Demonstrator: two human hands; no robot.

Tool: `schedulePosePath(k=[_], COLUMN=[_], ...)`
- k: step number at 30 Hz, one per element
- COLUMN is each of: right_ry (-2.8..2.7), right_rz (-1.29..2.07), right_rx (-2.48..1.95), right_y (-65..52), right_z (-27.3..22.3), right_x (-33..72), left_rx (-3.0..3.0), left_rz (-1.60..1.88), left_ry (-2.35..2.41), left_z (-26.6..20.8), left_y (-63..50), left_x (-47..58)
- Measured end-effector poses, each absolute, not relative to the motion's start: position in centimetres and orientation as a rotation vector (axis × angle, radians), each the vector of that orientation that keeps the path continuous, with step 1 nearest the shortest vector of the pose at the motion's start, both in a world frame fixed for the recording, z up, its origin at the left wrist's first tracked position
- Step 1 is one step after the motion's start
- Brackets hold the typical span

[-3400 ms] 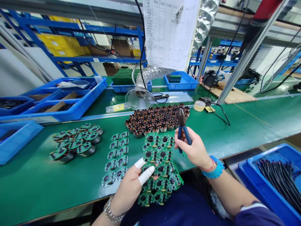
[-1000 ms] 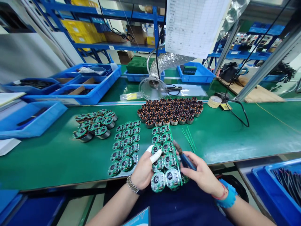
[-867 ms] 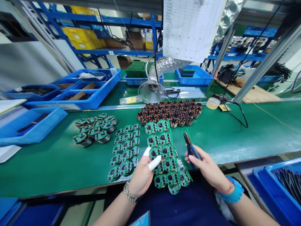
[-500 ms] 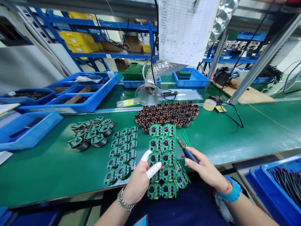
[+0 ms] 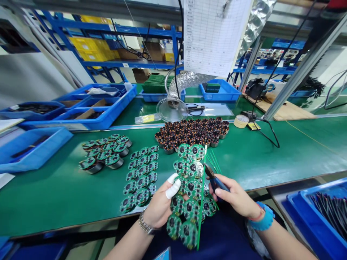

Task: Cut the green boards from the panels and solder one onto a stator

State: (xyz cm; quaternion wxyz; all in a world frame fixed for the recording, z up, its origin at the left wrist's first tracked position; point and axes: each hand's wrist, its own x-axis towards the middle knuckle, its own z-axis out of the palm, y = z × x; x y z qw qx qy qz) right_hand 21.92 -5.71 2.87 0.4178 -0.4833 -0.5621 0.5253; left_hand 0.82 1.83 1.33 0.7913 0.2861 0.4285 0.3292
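Note:
A green panel of round circuit boards [image 5: 193,187] is gripped along its left side by my left hand [image 5: 162,200], which has white covers on thumb and finger. The panel is tilted, with a thin green edge strip [image 5: 202,202] down its right side. My right hand [image 5: 233,193] is closed round blue-handled cutting pliers [image 5: 217,180], whose jaws lie close to that strip; I cannot tell whether they touch it. Beneath the panel, more circuit boards [image 5: 209,206] are partly hidden. Thin green cut strips [image 5: 214,160] lie on the bench just beyond the pliers.
Separated round boards [image 5: 142,182] lie in rows left of the panel. Motor stators with copper windings [image 5: 189,131] stand grouped behind it. Board-topped motor parts [image 5: 105,151] sit farther left. Blue trays [image 5: 108,115] line the back left. A clear fume hood [image 5: 172,109] hangs behind the stators.
The panel has turned and tilted, its lower end swinging down and its top shifting right. My left thumb has shifted left with its grip. The pliers have moved slightly right and down.

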Motion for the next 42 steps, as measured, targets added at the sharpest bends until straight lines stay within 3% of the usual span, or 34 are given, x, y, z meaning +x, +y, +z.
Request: schedulePosePath(k=[4,14,17,21,23,27,29,42], right_ry=[-1.401,-1.838,-2.022,-1.984,-1.928,-2.011,-1.994,-1.869], right_rz=[1.290,0.143,-0.006,-0.196,-0.089,0.680,0.884,1.003], right_rx=[-1.243,-2.028,-2.424,-2.475,-2.308,-1.721,-1.583,-1.558], right_y=[-5.4,-6.9,-5.9,-5.1,-5.4,-6.5,-6.7,-6.3], right_z=[2.7,3.5,2.5,1.8,2.2,3.8,4.2,4.1], right_x=[22.2,26.8,28.2,27.7,26.7,24.1,23.2,22.4], left_rx=[0.571,0.604,0.633,0.702,0.755,0.795,0.784,0.775], left_rz=[0.691,1.079,1.036,1.013,1.035,1.059,1.050,1.085], left_ry=[0.894,1.148,1.139,1.191,1.190,1.196,1.194,1.167], left_z=[1.9,3.8,3.6,3.2,3.0,3.3,3.6,3.5], left_y=[1.7,3.1,3.3,3.2,3.2,3.2,3.1,3.1], left_x=[1.4,0.1,0.2,0.8,1.1,1.3,1.4,1.1])
